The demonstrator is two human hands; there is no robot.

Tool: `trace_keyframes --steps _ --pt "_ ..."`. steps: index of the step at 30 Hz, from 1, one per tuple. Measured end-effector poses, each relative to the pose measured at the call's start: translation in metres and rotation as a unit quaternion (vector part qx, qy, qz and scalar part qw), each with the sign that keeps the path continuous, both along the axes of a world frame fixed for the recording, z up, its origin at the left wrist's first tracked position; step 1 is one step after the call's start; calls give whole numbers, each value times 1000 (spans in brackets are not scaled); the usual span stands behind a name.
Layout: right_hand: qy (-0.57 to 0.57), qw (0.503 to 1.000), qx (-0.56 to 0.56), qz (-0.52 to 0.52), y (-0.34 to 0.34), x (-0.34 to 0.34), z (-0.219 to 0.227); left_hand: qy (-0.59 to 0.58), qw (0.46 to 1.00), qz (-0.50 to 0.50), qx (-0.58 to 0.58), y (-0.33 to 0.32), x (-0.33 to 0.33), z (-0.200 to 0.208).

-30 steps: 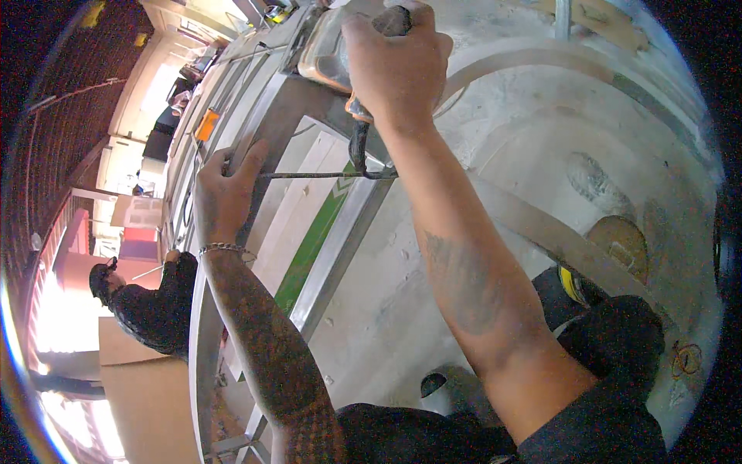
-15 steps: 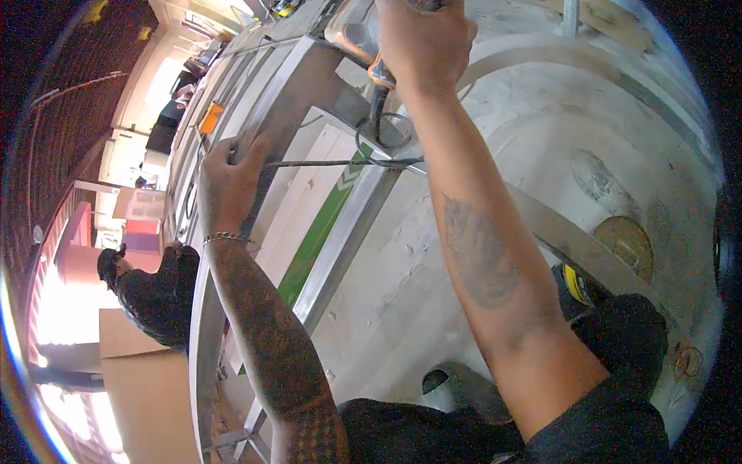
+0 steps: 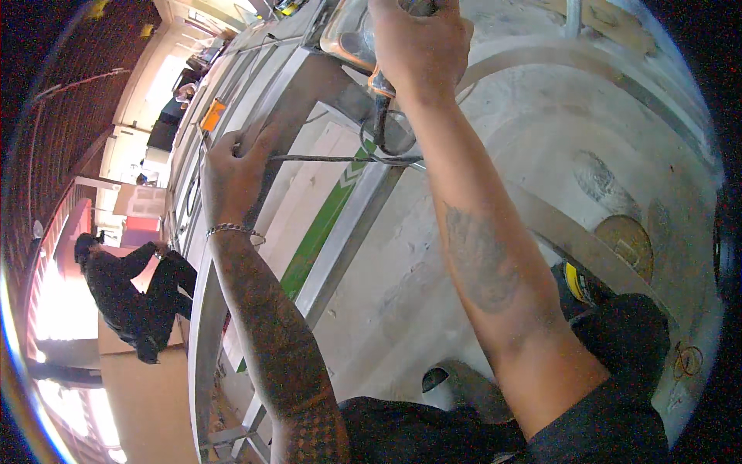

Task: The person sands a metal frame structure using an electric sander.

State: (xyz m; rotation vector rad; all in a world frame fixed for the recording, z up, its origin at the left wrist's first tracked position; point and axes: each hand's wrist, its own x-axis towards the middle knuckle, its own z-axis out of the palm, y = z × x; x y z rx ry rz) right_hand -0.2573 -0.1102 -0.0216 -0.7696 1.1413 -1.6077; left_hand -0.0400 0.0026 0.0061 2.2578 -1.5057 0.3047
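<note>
Near the top, my right hand (image 3: 423, 50) is closed around a grey and orange corded power tool (image 3: 352, 46), whose working face is hidden. The tool sits at the corner of a bare metal frame (image 3: 290, 85). From its lower end a black cord (image 3: 340, 159) loops and runs left to my left hand (image 3: 232, 174). That hand is wrapped over the frame's long tube, thumb lying along it; the cord disappears behind it. Its other fingers are mostly hidden. Inside the frame, a white panel or package with a green stripe (image 3: 321, 232) lies beneath.
A crouching person in dark clothes (image 3: 131, 286) is at the left, above a cardboard sheet (image 3: 147, 402). An orange object (image 3: 212, 114) rests on the frame's bars further off. A curved metal bar (image 3: 603, 73) sweeps over the dusty floor (image 3: 510, 131) at the right.
The tool has shifted slightly left and down at the frame corner. The cord loop has moved a little. The crouching person has shifted left and changed posture. My left hand keeps its place on the tube.
</note>
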Motion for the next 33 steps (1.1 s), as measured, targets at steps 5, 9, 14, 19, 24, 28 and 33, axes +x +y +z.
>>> trace_keyframes --steps 5,9,14,19,24,28,33 --pt "107 986 -62 -113 0 13 -10 4 1000 -6 -10 -1 -3 -1" --pt "98 988 -61 -102 1 11 -10 19 1000 5 -9 1 -7 0" --pt "106 986 -42 -122 -13 13 -13 4 1000 6 13 3 -9 3" --pt "114 982 -48 -140 -25 7 -13 -16 1000 3 15 1 -7 2" --pt "134 968 -65 -204 -41 2 -16 -17 999 15 27 -3 -6 2" --pt "94 983 -50 -150 -49 -1 -19 10 1000 3 1 -4 6 -1" --pt "108 981 -51 -153 -41 4 -20 -11 1000 -4 -4 1 -6 2"
